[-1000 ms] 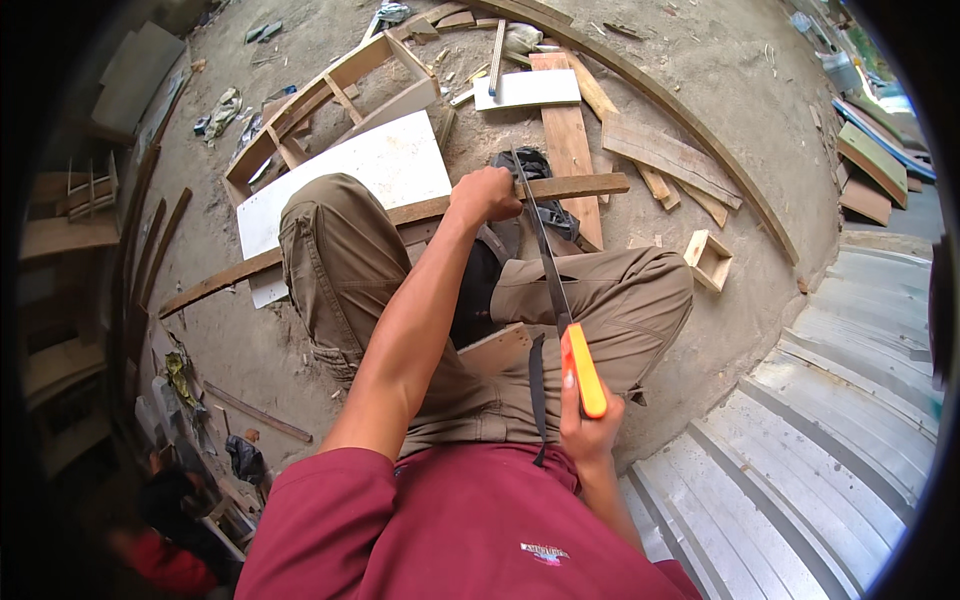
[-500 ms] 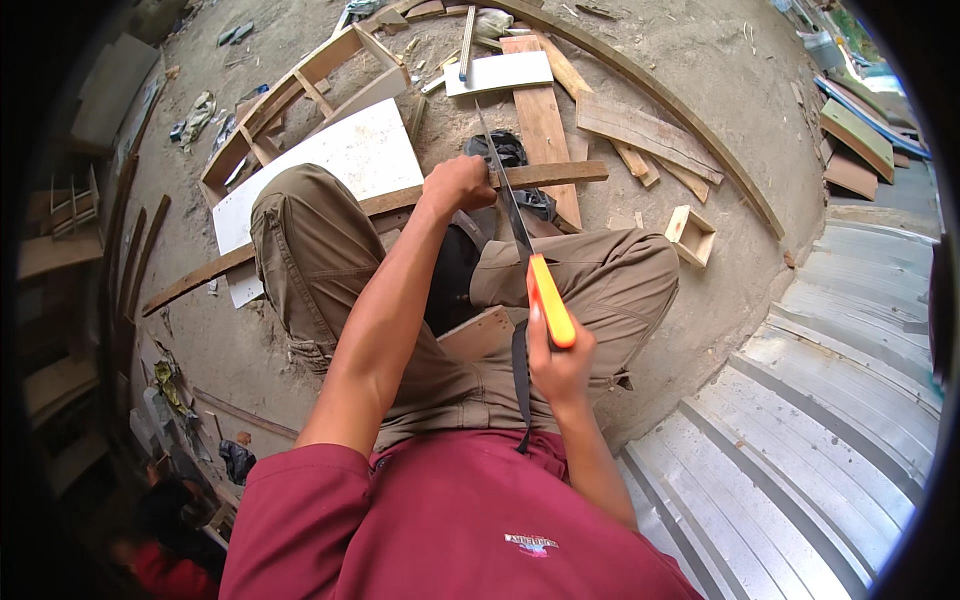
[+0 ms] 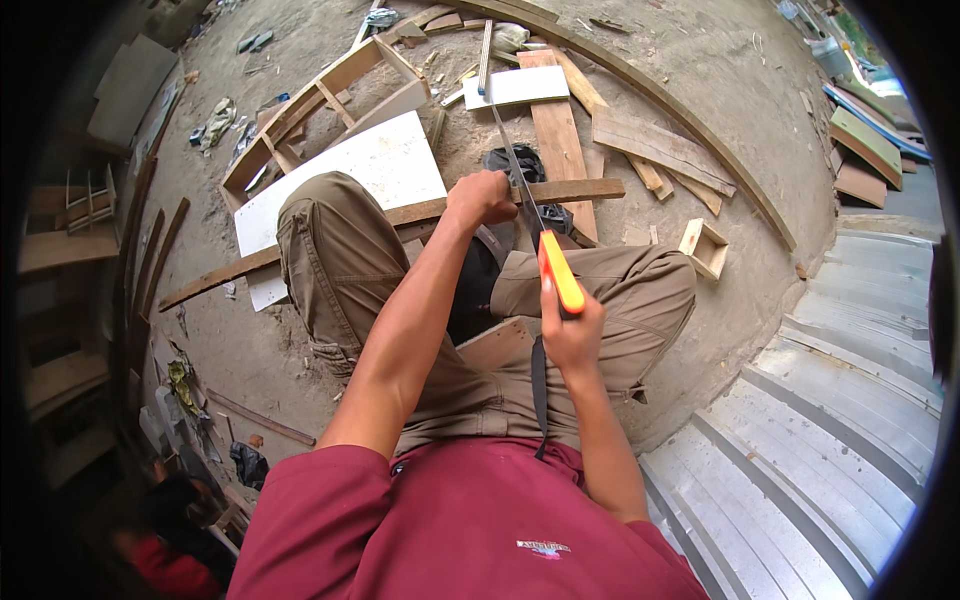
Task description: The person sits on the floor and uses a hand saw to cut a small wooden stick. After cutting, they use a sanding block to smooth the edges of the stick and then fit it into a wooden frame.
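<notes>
Wooden strip (image 3: 415, 212): lies crosswise in front of me, its long side running out past my left knee (image 3: 330, 215) and its short end jutting to the right; what bears it from below I cannot tell.
Left hand (image 3: 483, 197): curled into a tight fist over the strip, knuckles up; the fingers' underside is hidden.
Right hand (image 3: 573, 335): wrapped round the handle of an orange-handled handsaw (image 3: 558, 262), level with my right leg (image 3: 620, 285).
Blade (image 3: 511, 152): crosses the strip just beside my left fist, tip pointing away, toward the small white board (image 3: 535, 86); whether it touches my knuckles I cannot tell.
Knuckle danger: if the blade hops or leans left, I could nick my left hand, because the grip sits so near.
Strip trouble: a loose hold could let the wood roll or chatter, and the teeth might then bind.
Short end: with no hand on it, it could sag and splinter.
Black bundle (image 3: 528, 163): lies close to the blade's far part; a low tip might snag it.
Since half a second ago: the saw is farther forward, its handle nearer the strip; my left fist keeps its place on the wood.
</notes>
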The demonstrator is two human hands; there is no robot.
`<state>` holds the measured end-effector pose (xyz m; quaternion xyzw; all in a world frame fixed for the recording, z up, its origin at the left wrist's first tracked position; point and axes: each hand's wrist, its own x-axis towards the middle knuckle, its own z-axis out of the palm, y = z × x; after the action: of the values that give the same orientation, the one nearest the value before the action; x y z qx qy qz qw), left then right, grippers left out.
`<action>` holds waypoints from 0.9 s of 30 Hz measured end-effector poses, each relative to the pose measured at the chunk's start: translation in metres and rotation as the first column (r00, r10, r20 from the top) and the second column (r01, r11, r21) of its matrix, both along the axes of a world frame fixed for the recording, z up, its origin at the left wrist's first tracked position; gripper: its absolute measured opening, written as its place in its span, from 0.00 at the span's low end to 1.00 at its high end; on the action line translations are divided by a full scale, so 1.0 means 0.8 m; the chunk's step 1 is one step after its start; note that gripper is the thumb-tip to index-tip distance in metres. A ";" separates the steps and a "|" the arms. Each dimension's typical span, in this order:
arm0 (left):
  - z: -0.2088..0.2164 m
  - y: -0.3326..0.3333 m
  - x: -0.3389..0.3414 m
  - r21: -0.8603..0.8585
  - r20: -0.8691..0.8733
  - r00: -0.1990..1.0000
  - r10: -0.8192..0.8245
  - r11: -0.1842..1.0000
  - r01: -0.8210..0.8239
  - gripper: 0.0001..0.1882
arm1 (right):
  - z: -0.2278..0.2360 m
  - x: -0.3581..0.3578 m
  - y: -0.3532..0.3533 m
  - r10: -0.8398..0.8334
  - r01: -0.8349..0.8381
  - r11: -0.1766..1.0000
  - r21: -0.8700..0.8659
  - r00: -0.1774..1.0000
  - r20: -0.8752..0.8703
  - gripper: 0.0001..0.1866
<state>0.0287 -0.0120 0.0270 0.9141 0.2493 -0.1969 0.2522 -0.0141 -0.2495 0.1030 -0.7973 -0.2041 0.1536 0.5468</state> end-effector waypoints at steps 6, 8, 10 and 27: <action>-0.022 0.028 0.003 -0.010 -0.035 0.999 0.035 0.999 -0.035 0.20 | 0.008 -0.025 -0.002 0.026 -0.026 1.000 -0.003 0.999 -0.024 0.08; -0.014 0.025 0.004 -0.033 -0.051 0.998 0.043 0.998 -0.045 0.20 | 0.025 -0.069 -0.075 0.005 -0.006 0.999 -0.032 1.000 -0.024 0.07; -0.017 0.021 0.001 -0.013 -0.019 0.999 0.037 0.999 -0.038 0.20 | 0.043 -0.069 -0.082 -0.019 0.019 0.999 0.026 1.000 0.015 0.08; 0.002 0.007 -0.001 -0.028 -0.040 0.999 -0.025 0.999 0.024 0.21 | 0.007 -0.022 -0.037 0.012 -0.012 1.000 0.015 0.999 -0.039 0.09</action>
<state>0.0275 -0.0060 0.0282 0.9094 0.2405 -0.2215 0.2571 -0.0321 -0.2793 0.1084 -0.7889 -0.1991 0.1710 0.5556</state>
